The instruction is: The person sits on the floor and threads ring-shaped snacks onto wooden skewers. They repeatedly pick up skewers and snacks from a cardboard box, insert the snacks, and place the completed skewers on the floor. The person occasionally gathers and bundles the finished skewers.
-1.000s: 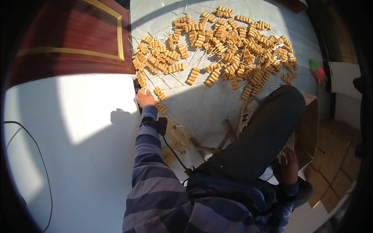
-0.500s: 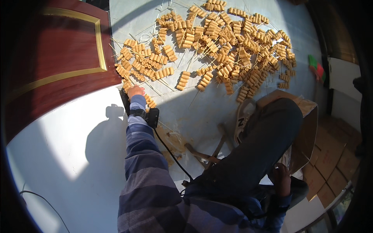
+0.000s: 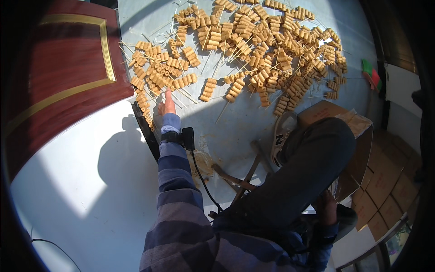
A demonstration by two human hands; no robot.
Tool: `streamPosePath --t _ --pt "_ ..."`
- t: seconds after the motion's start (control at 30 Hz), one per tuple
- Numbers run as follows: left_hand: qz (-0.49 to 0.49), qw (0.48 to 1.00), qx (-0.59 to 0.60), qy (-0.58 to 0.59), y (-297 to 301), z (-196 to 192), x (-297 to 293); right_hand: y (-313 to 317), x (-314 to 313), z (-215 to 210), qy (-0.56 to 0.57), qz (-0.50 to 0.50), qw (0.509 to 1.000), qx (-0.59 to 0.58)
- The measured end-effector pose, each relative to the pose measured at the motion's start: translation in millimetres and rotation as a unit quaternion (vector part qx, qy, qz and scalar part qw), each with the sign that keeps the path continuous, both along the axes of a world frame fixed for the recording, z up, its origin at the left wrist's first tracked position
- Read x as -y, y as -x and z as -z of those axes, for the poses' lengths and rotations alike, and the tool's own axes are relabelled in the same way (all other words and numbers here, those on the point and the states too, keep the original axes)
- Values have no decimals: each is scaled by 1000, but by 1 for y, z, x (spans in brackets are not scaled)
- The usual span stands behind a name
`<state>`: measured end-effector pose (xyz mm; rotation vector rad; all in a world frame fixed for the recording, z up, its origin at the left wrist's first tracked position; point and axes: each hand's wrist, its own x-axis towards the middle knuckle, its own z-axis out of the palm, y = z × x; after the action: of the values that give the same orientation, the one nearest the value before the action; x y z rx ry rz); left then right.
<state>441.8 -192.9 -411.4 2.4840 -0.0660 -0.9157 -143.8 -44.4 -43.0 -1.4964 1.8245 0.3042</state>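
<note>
Head view is showing the left hand (image 3: 167, 105) reaching forward with fingers extended and open, fingertips touching the near edge of the skewers (image 3: 165, 75) threaded with tan pieces. The right hand (image 3: 327, 209) is resting low beside the raised knee (image 3: 317, 154); whether it is open or closed cannot be told. Skewers are lying spread across a pale sheet (image 3: 235, 122) on the floor, densest toward the far right. A dark red door panel (image 3: 59, 68) is bordering the sheet's left edge. A cardboard box (image 3: 358, 136) is sitting just right of the knee. A sunlit white floor area (image 3: 68, 190) is lying open at near left.
</note>
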Motion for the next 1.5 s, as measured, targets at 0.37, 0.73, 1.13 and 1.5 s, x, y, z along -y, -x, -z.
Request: streamPosePath --t 0.37,0.73,1.13,1.5 --pt "88 965 51 -241 28 17 28 0 2 2 14 -5 1000 16" --pt "571 714 74 -397 -34 130 -8 10 -6 10 -17 13 1000 12" --pt "464 873 4 -152 113 23 -129 -10 -3 -10 35 -3 999 14" --pt "219 915 -299 158 148 -95 -163 -6 -27 -53 147 85 980 100"
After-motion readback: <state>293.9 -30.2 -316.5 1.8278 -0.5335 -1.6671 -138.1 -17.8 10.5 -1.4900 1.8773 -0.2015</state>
